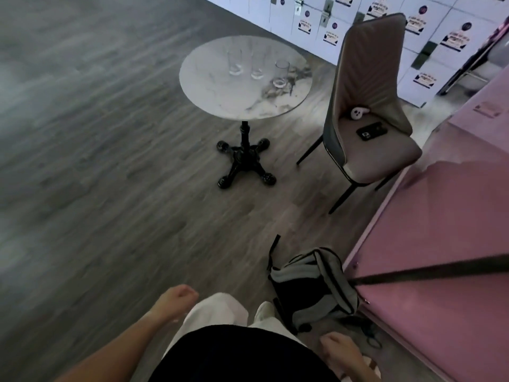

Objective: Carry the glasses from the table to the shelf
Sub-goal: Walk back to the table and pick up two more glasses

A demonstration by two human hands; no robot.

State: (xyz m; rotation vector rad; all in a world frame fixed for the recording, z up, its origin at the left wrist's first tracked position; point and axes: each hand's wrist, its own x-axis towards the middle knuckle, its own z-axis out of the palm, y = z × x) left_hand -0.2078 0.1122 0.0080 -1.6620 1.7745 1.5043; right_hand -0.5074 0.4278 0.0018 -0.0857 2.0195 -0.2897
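Marble was the top of the round table [220,89], and on it stood your three glasses [256,64], upright, in a loose row on the far half. The left glass [234,62] and the middle glass [256,68] were close together; the right glass [281,73] stood a little apart, nearer to the chair [369,106]. All three looked empty, although the dim light and the blur made it hard to be sure. They were away from the edge, probably so that nobody would knock them off when passing.

You were well apart from the table, with open floor between. Your left hand [179,301] hung beside your white trouser leg, the fingers curled loosely in, and it held nothing. Your right hand [337,350] was low at your other side, also loosely curled; I could see nothing in it, but its lower part was cut by the edge of the view. Both hands were free, I think, because you needed them for the glasses.

On the chair seat lay a phone [371,131] and a small white object [358,112], which I could not identify. A grey backpack [314,288] lay on the floor just beside the pink counter [440,216], close to your feet, so you had to step around it. I could not tell which piece was the shelf. In my judgement the task was at the approach step, with no glass lifted yet.
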